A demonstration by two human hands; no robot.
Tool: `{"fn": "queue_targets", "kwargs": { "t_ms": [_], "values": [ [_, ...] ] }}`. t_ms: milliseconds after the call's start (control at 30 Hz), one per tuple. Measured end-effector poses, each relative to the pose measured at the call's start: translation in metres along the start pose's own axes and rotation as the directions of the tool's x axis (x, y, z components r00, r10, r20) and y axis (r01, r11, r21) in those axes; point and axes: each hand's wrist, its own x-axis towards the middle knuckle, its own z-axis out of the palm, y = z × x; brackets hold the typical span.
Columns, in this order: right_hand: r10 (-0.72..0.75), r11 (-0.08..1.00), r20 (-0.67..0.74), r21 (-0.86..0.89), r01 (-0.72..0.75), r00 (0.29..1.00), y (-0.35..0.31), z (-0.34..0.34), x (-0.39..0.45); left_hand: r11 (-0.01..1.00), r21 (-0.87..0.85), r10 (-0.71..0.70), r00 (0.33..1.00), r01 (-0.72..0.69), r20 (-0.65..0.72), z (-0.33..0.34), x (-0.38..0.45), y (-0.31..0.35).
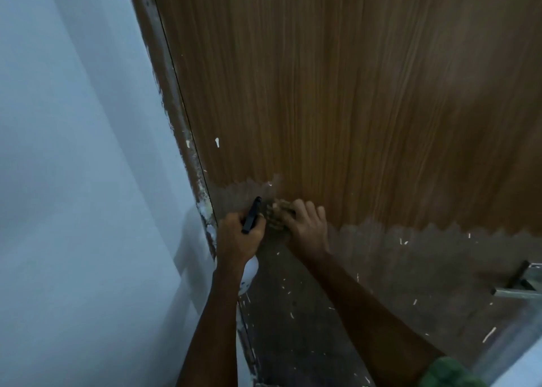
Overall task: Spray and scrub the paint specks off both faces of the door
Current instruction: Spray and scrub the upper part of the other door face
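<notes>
A brown wood-grain door (352,108) fills the view, its lower part darker and wet-looking with white paint specks (217,142) scattered on it. My left hand (239,240) grips a spray bottle by its black trigger head (251,215); the white bottle body (249,272) shows below my wrist. My right hand (305,225) presses a brownish scrub pad (277,213) against the door, fingers spread over it, just right of the spray head. The pad is blurred.
A pale wall (73,181) stands on the left, meeting the paint-smeared door frame (190,158). A metal door handle (522,284) sticks out at the right edge. A green sleeve (448,372) shows at the bottom right.
</notes>
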Motion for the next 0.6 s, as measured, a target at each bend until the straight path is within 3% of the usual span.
{"fn": "queue_targets", "kwargs": {
  "t_ms": [67, 133, 267, 333, 433, 467, 533, 600],
  "values": [
    [0.006, 0.999, 0.080, 0.046, -0.010, 0.997, -0.007, 0.002, -0.009, 1.000, 0.023, -0.012, 1.000, 0.011, 0.003, -0.005, 0.001, -0.003],
    [0.111, 0.991, -0.019, 0.082, -0.109, 0.994, -0.013, -0.007, 0.016, 0.999, 0.041, -0.025, 1.000, 0.025, -0.001, -0.010, 0.003, -0.005],
    [0.299, 0.954, -0.273, 0.114, -0.278, 0.914, -0.012, -0.017, 0.076, 0.998, 0.022, -0.065, 0.998, 0.066, -0.020, -0.015, 0.003, -0.012],
    [0.199, 0.980, -0.218, 0.063, -0.190, 0.955, -0.012, -0.007, 0.065, 0.998, 0.005, -0.067, 0.998, 0.067, -0.012, -0.015, 0.002, -0.016],
    [-0.072, 0.997, 0.032, 0.013, 0.071, 0.997, -0.021, 0.016, 0.017, 0.997, -0.028, -0.075, 0.997, 0.075, -0.016, -0.016, 0.000, -0.021],
    [-0.085, 0.996, 0.088, 0.039, 0.082, 0.992, -0.023, 0.019, 0.008, 0.996, -0.031, -0.083, 0.996, 0.082, -0.015, -0.017, -0.001, -0.022],
    [0.017, 0.996, 0.060, 0.088, -0.022, 0.998, -0.029, 0.016, 0.013, 0.991, -0.032, -0.129, 0.992, 0.128, -0.014, -0.018, -0.005, -0.023],
    [0.193, 0.977, -0.057, 0.105, -0.187, 0.980, -0.036, 0.005, 0.041, 0.983, -0.013, -0.182, 0.983, 0.181, -0.026, -0.018, -0.007, -0.022]
  ]
}}
